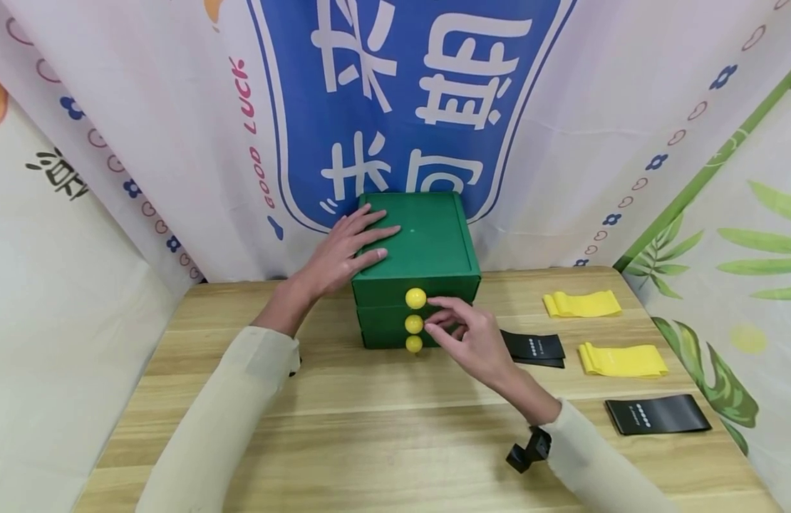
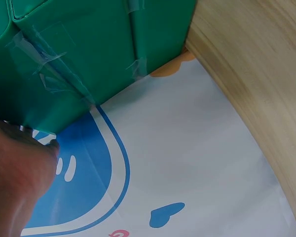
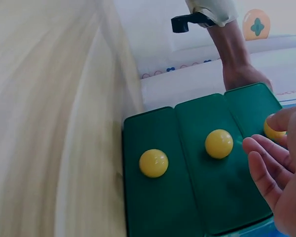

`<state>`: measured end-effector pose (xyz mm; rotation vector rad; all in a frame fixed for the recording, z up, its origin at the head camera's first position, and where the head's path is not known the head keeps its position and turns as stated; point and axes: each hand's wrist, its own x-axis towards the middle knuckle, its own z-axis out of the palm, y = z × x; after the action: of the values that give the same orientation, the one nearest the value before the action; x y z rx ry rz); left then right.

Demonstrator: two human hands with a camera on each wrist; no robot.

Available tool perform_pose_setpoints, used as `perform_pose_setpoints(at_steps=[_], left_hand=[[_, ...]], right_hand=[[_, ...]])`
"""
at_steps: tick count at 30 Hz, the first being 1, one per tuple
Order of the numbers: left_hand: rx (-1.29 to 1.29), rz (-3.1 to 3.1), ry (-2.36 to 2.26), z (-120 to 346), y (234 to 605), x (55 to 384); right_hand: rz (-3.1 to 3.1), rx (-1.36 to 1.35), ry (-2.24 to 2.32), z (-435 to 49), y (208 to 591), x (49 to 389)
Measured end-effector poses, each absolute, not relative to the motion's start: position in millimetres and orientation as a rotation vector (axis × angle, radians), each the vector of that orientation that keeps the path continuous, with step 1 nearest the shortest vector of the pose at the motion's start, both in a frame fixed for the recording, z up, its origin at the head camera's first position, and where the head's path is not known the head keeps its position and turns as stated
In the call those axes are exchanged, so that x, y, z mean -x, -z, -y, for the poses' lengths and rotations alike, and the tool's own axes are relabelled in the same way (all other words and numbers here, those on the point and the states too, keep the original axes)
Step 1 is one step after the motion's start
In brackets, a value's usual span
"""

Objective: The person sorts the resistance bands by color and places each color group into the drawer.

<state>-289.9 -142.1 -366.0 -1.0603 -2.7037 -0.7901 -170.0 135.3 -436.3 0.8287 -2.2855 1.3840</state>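
A green three-tier drawer box [image 1: 427, 246] stands against the curtain, with a yellow ball knob on each drawer front. My left hand [image 1: 340, 251] rests on the left part of its top, fingers spread. In front of the box, my right hand [image 1: 475, 345] has its index fingertip right beside the top knob [image 1: 415, 298] and its thumb close to the middle knob [image 1: 414, 324]. The bottom knob [image 3: 153, 163] shows whole in the right wrist view, where a fingertip overlaps the top one. All drawers appear pushed in. Clear tape [image 2: 59, 69] runs down the box's side.
On the wooden table [image 1: 370, 442], right of the box, lie two yellow flat bands [image 1: 583, 304] and two black ones; one black band [image 1: 535, 348] is partly behind my right hand. A printed curtain [image 1: 197, 142] hangs directly behind the box and table.
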Motion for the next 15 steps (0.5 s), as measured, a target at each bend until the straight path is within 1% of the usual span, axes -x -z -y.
perform_pose_setpoints(at_steps=[8, 15], left_hand=[[1.057, 2.711, 0.785, 141.9, 365.0, 289.2], [1.059, 2.707, 0.789, 142.5, 365.5, 289.5]], right_hand=[[2.417, -0.807, -1.380, -142.3, 454.5, 172.9], [2.456, -0.828, -1.385, -138.8, 466.5, 177.2]])
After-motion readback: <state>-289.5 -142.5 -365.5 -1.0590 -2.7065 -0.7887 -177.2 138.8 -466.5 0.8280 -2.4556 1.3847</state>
